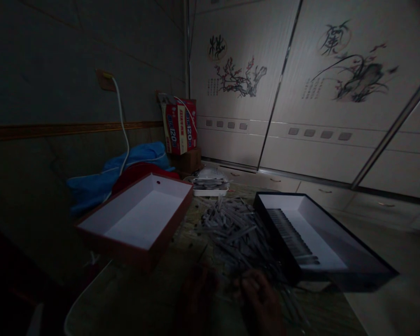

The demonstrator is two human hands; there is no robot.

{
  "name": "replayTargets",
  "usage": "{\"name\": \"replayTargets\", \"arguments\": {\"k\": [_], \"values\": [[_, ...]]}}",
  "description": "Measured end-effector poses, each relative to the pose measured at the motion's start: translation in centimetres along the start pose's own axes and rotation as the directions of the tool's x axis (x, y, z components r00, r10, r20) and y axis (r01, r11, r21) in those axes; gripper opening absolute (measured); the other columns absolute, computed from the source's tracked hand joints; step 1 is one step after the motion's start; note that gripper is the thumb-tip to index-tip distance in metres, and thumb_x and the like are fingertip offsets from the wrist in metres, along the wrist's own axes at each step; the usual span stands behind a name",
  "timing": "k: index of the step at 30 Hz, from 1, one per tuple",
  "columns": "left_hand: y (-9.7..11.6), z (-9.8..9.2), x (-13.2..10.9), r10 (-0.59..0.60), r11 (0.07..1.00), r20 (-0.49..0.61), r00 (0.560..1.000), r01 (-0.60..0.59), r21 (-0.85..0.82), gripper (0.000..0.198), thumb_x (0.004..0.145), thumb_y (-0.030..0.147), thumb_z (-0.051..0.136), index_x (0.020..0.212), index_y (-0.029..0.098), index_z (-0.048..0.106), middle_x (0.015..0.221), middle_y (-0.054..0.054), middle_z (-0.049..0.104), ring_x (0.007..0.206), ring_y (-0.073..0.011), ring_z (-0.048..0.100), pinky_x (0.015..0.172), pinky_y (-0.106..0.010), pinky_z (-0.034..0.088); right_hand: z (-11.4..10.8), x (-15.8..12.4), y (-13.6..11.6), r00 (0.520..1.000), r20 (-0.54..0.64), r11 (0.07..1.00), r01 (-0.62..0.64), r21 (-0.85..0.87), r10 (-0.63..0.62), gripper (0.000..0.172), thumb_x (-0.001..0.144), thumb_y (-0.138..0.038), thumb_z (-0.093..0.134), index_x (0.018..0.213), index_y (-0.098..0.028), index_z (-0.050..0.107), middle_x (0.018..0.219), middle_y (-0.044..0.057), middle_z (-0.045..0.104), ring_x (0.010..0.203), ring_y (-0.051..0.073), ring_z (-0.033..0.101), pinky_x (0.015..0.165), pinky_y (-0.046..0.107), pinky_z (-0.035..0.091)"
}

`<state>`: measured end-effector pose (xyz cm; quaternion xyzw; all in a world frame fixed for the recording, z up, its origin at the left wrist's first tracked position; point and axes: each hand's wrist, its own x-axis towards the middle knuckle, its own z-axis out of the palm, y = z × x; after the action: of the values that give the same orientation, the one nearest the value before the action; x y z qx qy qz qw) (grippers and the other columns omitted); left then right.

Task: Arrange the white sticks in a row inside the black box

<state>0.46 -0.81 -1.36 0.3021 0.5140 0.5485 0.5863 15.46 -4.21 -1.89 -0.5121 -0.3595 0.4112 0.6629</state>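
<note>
In dim light at the bottom of the head view, my left hand [198, 282] is closed, with a thin dark sliver showing just above its fingertips. My right hand [259, 294] is to its right, fingers curled and pressed together; whatever they pinch is too dark to name. A heap of thin, greyish strip-like pieces [236, 228] spreads over the table beyond both hands. Right of the heap, a dark-rimmed box [331, 238] with a white inside holds a neat row of slim dark pieces [292, 235] along its left side.
A reddish-brown box with a white inside [140, 214] stands at the left of the table [126, 298]. Behind the heap is a white tray [210, 192] of similar pieces. Blue cloth [136, 156], a red printed carton [180, 126] and a white cable [121, 112] are by the wall.
</note>
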Motion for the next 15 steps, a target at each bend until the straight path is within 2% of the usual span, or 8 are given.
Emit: {"name": "replayTargets", "arguments": {"k": [3,5,7,10,13,15], "values": [[0.0,0.5,0.0,-0.005,0.998,-0.015,1.0,0.004,-0.068,0.026,0.05,0.017,0.078,0.076,0.019,0.073,0.109,-0.007,0.066,0.117,-0.0287,0.05,0.097,-0.033,0.043,0.2,-0.5,0.4,0.999,-0.047,0.989,0.014,-0.146,-0.021,0.031,0.069,-0.05,0.065,0.078,-0.021,0.06,0.064,-0.001,0.06,0.058,0.014,0.056,0.051,0.02,0.043],[-0.2,1.0,0.0,-0.068,0.983,-0.021,0.997,0.064,-0.169,0.023,0.057,0.025,0.075,0.078,0.02,0.071,0.095,-0.006,0.07,0.099,-0.0278,0.061,0.088,-0.038,0.049,0.3,-0.7,0.6,0.995,-0.062,0.971,0.064,-0.23,-0.08,0.032,0.07,-0.051,0.064,0.078,-0.021,0.061,0.067,0.0,0.062,0.062,0.016,0.057,0.054,0.021,0.044],[-0.6,1.3,0.2,-0.118,0.966,0.013,0.993,0.118,-0.23,0.023,0.061,0.032,0.072,0.079,0.02,0.069,0.087,-0.007,0.071,0.089,-0.0278,0.065,0.084,-0.042,0.051,0.4,-0.9,0.8,0.99,-0.051,0.955,0.111,-0.275,-0.129,0.031,0.071,-0.051,0.062,0.079,-0.021,0.061,0.071,0.001,0.064,0.065,0.017,0.059,0.058,0.022,0.045],[-1.1,1.0,0.4,-0.1,0.969,0.023,0.995,0.102,-0.224,0.023,0.06,0.034,0.071,0.078,0.02,0.069,0.091,-0.009,0.072,0.1,-0.0292,0.062,0.09,-0.041,0.048,0.5,-1.0,1.0,0.988,-0.044,0.925,0.122,-0.36,-0.147,0.032,0.071,-0.051,0.06,0.081,-0.02,0.062,0.072,0.002,0.065,0.063,0.017,0.06,0.057,0.021,0.045],[-1.4,0.1,0.5,-0.05,0.988,-0.008,0.999,0.048,-0.148,0.026,0.051,0.025,0.077,0.075,0.02,0.07,0.097,-0.007,0.072,0.117,-0.0283,0.051,0.101,-0.035,0.04,0.5,-1.0,0.9,0.988,-0.027,0.902,0.125,-0.414,-0.15,0.031,0.073,-0.049,0.058,0.082,-0.02,0.062,0.067,0.001,0.064,0.059,0.016,0.058,0.054,0.021,0.044],[-1.2,-0.1,0.3,-0.029,0.994,-0.005,1.0,0.028,-0.105,0.031,0.046,0.022,0.079,0.076,0.02,0.071,0.097,-0.006,0.072,0.119,-0.0281,0.05,0.101,-0.033,0.039,0.6,-1.0,0.7,0.985,-0.023,0.902,0.149,-0.406,-0.173,0.029,0.075,-0.048,0.058,0.081,-0.02,0.062,0.07,0.001,0.065,0.062,0.016,0.059,0.057,0.02,0.044]]}}
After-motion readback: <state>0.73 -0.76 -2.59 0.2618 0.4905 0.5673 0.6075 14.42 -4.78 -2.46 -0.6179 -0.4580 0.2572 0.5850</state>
